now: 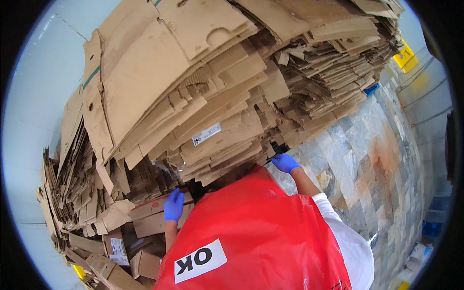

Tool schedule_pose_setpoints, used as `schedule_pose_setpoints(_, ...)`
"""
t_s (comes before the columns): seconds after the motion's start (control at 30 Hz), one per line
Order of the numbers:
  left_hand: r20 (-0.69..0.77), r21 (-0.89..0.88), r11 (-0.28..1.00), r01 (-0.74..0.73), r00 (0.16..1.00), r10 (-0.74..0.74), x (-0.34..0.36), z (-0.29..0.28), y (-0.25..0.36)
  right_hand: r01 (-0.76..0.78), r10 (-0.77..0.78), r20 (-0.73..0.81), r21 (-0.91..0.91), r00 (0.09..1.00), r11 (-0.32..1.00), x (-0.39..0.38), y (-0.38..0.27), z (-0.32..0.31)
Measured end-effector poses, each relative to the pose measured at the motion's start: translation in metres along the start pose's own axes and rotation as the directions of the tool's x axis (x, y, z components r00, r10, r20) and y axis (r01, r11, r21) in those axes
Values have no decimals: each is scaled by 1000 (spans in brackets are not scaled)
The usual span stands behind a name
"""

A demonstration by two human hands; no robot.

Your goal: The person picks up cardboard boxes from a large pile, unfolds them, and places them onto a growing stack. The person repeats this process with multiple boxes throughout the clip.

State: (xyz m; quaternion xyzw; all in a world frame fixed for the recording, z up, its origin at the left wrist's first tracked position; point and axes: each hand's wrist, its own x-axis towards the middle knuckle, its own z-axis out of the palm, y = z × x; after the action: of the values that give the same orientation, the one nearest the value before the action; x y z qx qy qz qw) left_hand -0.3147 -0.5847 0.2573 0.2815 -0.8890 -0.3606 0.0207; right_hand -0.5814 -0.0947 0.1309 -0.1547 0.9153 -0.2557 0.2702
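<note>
A tall stack of flattened cardboard boxes [212, 130] rises in front of me, its layers uneven and torn at the edges. My left hand [174, 207], in a blue glove, is at the stack's lower left edge with its fingers apart, beside a dark gap under the cardboard. At the lower right corner, my right hand [286, 163], also gloved in blue, has its fingers bent against a dark slotted piece [276, 149] beneath the stack. What those fingertips hold, if anything, is hidden. Between my arms, a red apron [251, 227] with a white label covers my front.
Loose cardboard boxes [140, 263] lie in a heap at the lower left. Another cardboard pile [79, 179] leans at the far left. Grey stone tiles [357, 159] cover the floor to the right, with a reddish stain. A yellow sign [405, 56] stands at the upper right.
</note>
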Motion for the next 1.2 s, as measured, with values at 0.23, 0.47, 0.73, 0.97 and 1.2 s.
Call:
schedule_pose_setpoints(0.23,-694,-173,982,-81,717,-64,51,-162,38,-97,235,384,-345,893,933,-53,133,106)
schedule_pose_setpoints(0.47,-896,-12,997,-81,444,25,94,-276,43,-409,462,342,-219,818,886,-87,206,113)
schedule_pose_setpoints(0.73,-842,-193,969,-154,533,-83,130,-346,48,265,-90,324,-549,942,793,-31,242,112)
schedule_pose_setpoints(0.97,-634,-133,987,87,758,-152,207,-350,28,-347,273,363,155,891,925,20,214,88)
schedule_pose_setpoints(1.2,-213,-282,943,177,947,-242,259,-342,68,244,-63,365,-475,929,846,-20,140,24)
